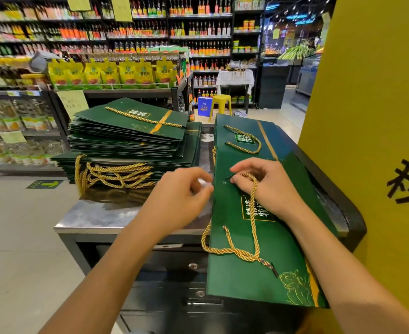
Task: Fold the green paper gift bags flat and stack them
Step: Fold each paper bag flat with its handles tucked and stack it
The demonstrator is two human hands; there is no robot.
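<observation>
A flat green paper gift bag (251,273) lies on the right of the metal counter (90,215), its near end hanging over the front edge. A gold rope handle (254,213) trails loosely across it. My right hand (268,186) rests on the bag and pinches the rope's end by a small hole near the bag's left edge. At that edge, my left hand (181,198) has its fingers curled, blurred. A second flat bag (244,138) lies beyond. On the left stands a tall stack of flat green bags (131,138) with gold handles hanging off its front.
A yellow pillar (372,116) with black characters stands close on the right. Drawers with locks (193,266) sit under the counter. Store shelves of bottles and yellow pouches (109,73) fill the background, with a yellow stool (220,104) in the aisle behind.
</observation>
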